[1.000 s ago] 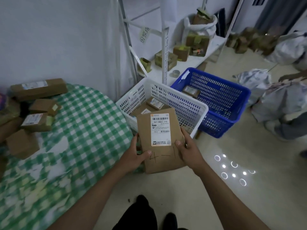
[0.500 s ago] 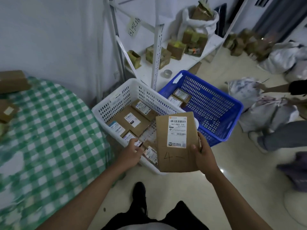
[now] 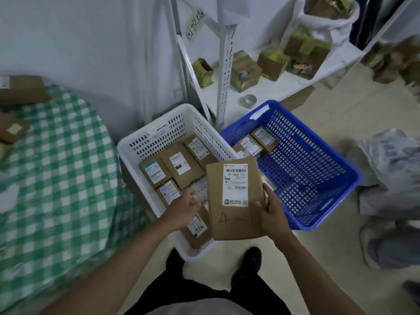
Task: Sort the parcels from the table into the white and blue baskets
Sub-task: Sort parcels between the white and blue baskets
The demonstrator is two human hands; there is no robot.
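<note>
Right hand (image 3: 271, 218) grips parcel (image 3: 234, 201); left hand (image 3: 183, 209) loose, holding nothing

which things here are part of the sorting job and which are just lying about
Job:
held parcel in right hand
left hand
white basket
blue basket
table
table parcels

Lying about:
shelf
shelf boxes
tape roll
white sack
floor bags

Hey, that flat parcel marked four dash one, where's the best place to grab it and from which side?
Probably by a long edge near its lower end, from the side. The parcel is a thin, flat rectangle held label-up, so a thumb on top and fingers underneath pinch it securely. The right hand already grips its right edge that way; the left hand hangs free over the white basket.
</note>
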